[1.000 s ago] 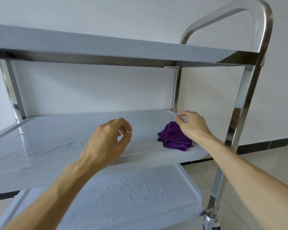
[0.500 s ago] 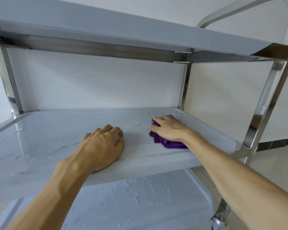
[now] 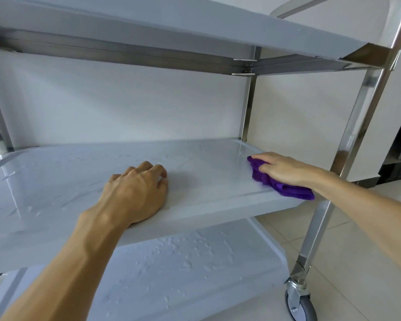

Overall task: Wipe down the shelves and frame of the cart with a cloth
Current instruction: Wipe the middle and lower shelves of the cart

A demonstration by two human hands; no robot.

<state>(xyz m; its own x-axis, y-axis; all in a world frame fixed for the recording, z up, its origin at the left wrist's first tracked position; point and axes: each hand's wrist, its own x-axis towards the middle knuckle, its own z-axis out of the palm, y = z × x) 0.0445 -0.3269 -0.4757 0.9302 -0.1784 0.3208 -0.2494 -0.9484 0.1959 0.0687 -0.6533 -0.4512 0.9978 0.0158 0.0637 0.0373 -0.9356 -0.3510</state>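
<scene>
The cart has three pale grey shelves in a steel frame (image 3: 354, 126). My right hand (image 3: 285, 170) lies on a bunched purple cloth (image 3: 285, 187) at the right end of the middle shelf (image 3: 63, 181), close to its front corner, and its thumb curls into the folds. Part of the cloth hangs over the shelf's front edge. My left hand (image 3: 134, 193) rests palm down near the middle of that shelf's front edge, fingers loosely curled and holding nothing. Water drops and streaks lie on the middle shelf and on the bottom shelf (image 3: 183, 269).
The top shelf (image 3: 171, 22) overhangs both hands. A white wall stands just behind the cart. Beside my right forearm is the right front post, which ends in a grey caster (image 3: 299, 304) on the tiled floor (image 3: 347, 262). A dark object stands at the far right edge.
My right hand has slid the cloth to the right, from mid-shelf toward the right front corner. The left hand, which came down onto the shelf a second ago, stays there.
</scene>
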